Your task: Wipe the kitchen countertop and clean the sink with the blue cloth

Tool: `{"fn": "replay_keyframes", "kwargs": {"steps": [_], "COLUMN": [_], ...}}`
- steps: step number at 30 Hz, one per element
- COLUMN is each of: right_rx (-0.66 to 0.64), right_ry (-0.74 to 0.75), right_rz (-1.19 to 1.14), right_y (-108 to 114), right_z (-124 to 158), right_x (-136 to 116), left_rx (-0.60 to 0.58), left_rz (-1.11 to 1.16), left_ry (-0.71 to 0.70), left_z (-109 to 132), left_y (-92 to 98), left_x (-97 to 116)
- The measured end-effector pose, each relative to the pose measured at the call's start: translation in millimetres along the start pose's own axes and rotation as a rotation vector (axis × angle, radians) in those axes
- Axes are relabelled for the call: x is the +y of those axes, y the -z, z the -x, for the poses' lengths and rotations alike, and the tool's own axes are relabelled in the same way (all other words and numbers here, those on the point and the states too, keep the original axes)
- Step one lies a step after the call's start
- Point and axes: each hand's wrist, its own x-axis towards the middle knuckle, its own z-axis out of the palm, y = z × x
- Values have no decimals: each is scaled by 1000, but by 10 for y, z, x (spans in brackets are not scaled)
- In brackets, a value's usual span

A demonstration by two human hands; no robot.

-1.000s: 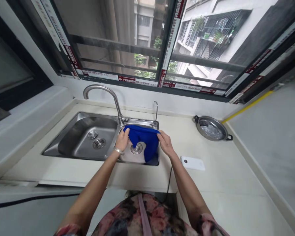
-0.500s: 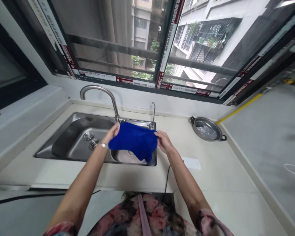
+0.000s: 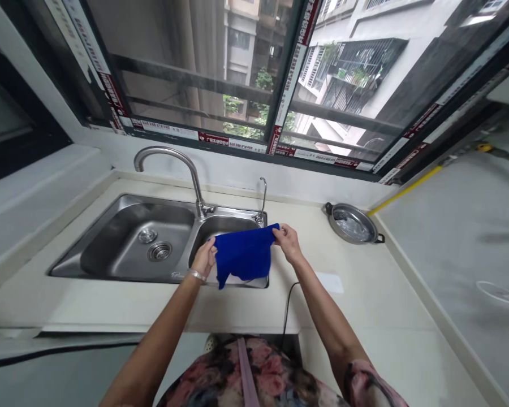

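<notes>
A blue cloth (image 3: pixel 245 253) hangs stretched between my two hands, over the smaller right basin of the steel sink (image 3: pixel 182 271). My left hand (image 3: pixel 204 258) pinches its upper left corner, with a bracelet on that wrist. At the upper right corner, my right hand (image 3: pixel 287 242) grips the cloth between thumb and fingers. The cloth's lower edge droops unevenly and hides much of the small basin. Behind the cloth stand the tall curved faucet (image 3: pixel 190 169) and a thin small spout (image 3: pixel 263 195).
A steel pan with black handles (image 3: pixel 353 223), holding something clear and shiny, sits at the counter's back right. A white flat object (image 3: pixel 329 282) and a dark cable (image 3: pixel 288 305) lie right of the sink. A window (image 3: pixel 237 85) is behind; a yellow pipe (image 3: pixel 407 189) runs along the right wall.
My left hand has moved right and lower, and my right hand slightly right. The cloth has shifted with them, its right corner now higher than its left.
</notes>
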Motion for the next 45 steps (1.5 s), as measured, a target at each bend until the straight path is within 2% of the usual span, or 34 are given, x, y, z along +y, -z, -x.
{"fn": "replay_keyframes", "kwargs": {"steps": [4,8,12,17,20,24,29,31,33,36,40,42,45], "right_rx": [-42,-51,-103,-87,-68,-103,-110,-97,-70,-12,28,20,12], "right_ry": [54,133,199,126,102,98,117,136,178,281,378,386,391], "right_rz": [71,122,203,98,54,33,43,68,145,394,759,821,790], "right_y": [103,169,248,259,252,270,321,351,391,453,503,512,509], "right_z": [0,-37,-46,43,100,132,105,82,61,53,101,133,156], "right_x": [-17,-77,-110,-155,-188,-196,-139,-105,-78,-65,-92,-97,-64], "left_rx": [173,260,250,178,92,20,11,-26,-125,-255,-247,-233,-235], "left_rz": [-180,-423,-610,-700,-685,-621,-546,-542,-616,-775,-820,-809,-762], "left_ry": [-119,-225,-249,-166,-83,-17,-21,-81,-183,-281,-346,-376,-345], "left_z": [-90,-132,-249,-358,-342,-316,-297,-288,-292,-332,-384,-372,-313], "left_y": [168,221,261,383,438,423,417,437,447,423,372,364,360], "left_x": [198,414,655,824,829,826,872,865,828,745,683,675,646]}}
